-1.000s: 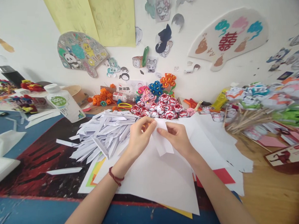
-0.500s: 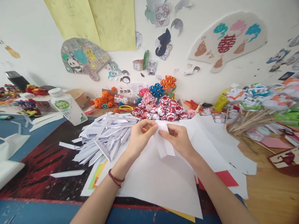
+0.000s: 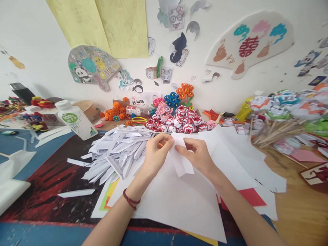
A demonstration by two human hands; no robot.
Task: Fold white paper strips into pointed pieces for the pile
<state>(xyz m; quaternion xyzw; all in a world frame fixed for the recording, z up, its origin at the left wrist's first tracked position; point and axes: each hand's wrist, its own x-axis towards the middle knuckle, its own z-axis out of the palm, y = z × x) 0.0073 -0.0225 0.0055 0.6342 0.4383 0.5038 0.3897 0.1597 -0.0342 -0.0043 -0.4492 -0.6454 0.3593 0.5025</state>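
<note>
Between my hands is a creased white paper strip (image 3: 181, 163), its lower end hanging free above a large white sheet (image 3: 174, 206). My left hand (image 3: 158, 151) pinches the strip's upper left edge between thumb and fingers. On the other edge my right hand (image 3: 196, 154) grips it, thumb in front and fingers curled behind. The strip's top is partly covered by the fingers. Left of my hands lies a heap of folded white paper strips (image 3: 117, 150). One loose folded strip (image 3: 77, 193) rests apart on the dark mat (image 3: 51, 183).
Red-and-white paper flowers (image 3: 181, 120) are piled behind my hands. A white bottle (image 3: 76, 121) stands back left. More white sheets (image 3: 238, 158) and a red paper (image 3: 251, 197) lie to the right, near a bundle of wooden sticks (image 3: 276, 136). Fan shapes and cutouts hang on the wall.
The camera view has shifted slightly, so the table things appear a little farther right and lower. Both hands keep the same grip on the paper strip, with hardly any visible movement.
</note>
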